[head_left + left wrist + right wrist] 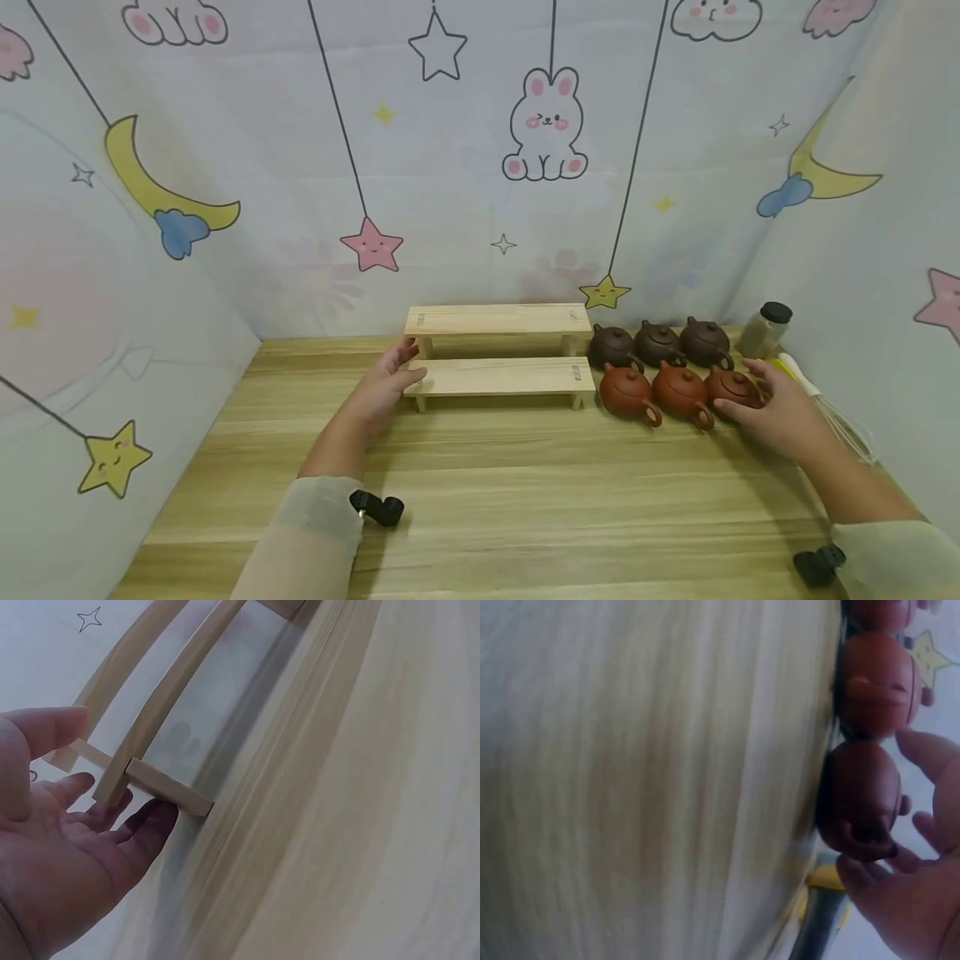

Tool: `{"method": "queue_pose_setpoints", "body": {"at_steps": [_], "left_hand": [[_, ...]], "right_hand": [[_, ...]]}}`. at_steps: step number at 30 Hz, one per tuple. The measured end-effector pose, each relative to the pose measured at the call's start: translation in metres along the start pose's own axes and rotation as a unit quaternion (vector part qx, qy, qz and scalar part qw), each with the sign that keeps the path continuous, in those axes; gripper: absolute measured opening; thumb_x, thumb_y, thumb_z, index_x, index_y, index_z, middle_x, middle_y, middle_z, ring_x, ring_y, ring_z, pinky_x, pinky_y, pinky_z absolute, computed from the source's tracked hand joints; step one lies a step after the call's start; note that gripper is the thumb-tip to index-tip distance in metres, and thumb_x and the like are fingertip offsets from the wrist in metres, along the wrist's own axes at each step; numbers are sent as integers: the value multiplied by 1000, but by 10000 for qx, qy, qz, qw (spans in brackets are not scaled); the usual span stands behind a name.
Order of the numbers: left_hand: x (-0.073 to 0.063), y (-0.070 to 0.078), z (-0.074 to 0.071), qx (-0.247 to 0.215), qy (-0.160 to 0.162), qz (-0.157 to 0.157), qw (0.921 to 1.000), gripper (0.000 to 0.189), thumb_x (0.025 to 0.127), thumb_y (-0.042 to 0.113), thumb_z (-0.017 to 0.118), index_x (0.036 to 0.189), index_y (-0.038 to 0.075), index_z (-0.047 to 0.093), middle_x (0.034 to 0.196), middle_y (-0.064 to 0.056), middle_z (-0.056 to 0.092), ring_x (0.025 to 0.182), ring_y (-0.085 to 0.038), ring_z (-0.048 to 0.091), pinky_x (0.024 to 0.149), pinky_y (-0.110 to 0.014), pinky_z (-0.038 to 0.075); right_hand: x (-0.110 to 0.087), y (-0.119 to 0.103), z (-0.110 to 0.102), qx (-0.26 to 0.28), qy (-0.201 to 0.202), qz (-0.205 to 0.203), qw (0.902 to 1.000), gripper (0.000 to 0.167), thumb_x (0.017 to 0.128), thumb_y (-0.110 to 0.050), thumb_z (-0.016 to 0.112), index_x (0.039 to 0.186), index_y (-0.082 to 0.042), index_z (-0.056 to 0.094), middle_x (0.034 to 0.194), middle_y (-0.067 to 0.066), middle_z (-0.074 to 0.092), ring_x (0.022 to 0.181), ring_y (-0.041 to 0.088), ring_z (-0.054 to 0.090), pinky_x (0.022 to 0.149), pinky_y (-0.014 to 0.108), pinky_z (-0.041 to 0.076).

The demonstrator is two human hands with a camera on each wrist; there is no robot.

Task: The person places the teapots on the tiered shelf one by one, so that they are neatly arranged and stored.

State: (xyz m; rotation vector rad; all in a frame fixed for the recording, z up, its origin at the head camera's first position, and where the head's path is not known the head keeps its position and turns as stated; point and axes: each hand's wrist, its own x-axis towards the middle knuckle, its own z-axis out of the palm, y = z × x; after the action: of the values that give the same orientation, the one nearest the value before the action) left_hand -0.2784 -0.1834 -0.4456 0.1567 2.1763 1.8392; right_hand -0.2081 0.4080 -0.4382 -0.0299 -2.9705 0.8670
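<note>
A two-step wooden shelf, with an upper board (498,319) and a lower board (498,377), stands at the back of the table. My left hand (390,383) is at its left end, fingers loosely bent beside the lower step's leg (169,787), thumb raised apart from them. To the shelf's right sit three reddish-brown teapots in front, one on the left (626,390), one in the middle (679,390). My right hand (780,410) reaches around the right one (861,787), thumb and fingers spread on either side, fingertips right by its handle.
Three dark brown teapots (660,342) form a row behind the reddish ones. A black-lidded jar (762,332) stands at the back right corner. A whisk (840,425) lies along the right edge, next to the right hand. Printed cloth (465,167) hangs behind and at both sides.
</note>
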Motion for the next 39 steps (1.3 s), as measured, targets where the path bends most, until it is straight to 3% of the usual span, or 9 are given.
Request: {"method": "queue_pose_setpoints", "body": {"at_steps": [5,11,28,33,39], "left_hand": [[0,-5,-1,45,-58,-7,10000,76,111,18,56,173,10,12,181,-17,11,168,-38,3,133,-64,16],[1,-12,-1,-163,-89,-295,9994,73,110,14,57,171,6,17,180,-22,7,166,-40,15,130,-62,27],[2,-13,0,-324,-90,-448,9984,70,111,12,56,170,8,19,180,-19,12,162,-36,25,129,-58,30],[2,-14,-1,-326,-45,-481,9983,70,111,14,57,170,9,20,180,-19,13,163,-36,26,129,-57,30],[3,-14,-2,-376,-77,-495,9980,69,111,13,56,170,9,20,180,-19,12,163,-36,25,129,-55,30]], "right_hand": [[1,2,2,-106,-237,-26,9997,98,100,-47,75,161,13,29,155,46,41,134,67,46,101,74,46],[1,3,1,-257,-394,51,9989,92,101,-42,74,160,12,30,150,45,44,132,65,48,98,73,47],[-1,5,-2,-199,-206,-37,9996,86,105,-45,69,160,9,33,151,42,46,132,63,49,97,71,47],[-3,-14,-13,-97,-64,-56,9999,90,104,-49,67,164,6,28,153,43,43,132,65,49,96,71,49],[-3,-57,-20,315,-282,-169,9990,96,104,-55,65,170,-2,21,165,38,34,143,64,42,104,72,49]]}}
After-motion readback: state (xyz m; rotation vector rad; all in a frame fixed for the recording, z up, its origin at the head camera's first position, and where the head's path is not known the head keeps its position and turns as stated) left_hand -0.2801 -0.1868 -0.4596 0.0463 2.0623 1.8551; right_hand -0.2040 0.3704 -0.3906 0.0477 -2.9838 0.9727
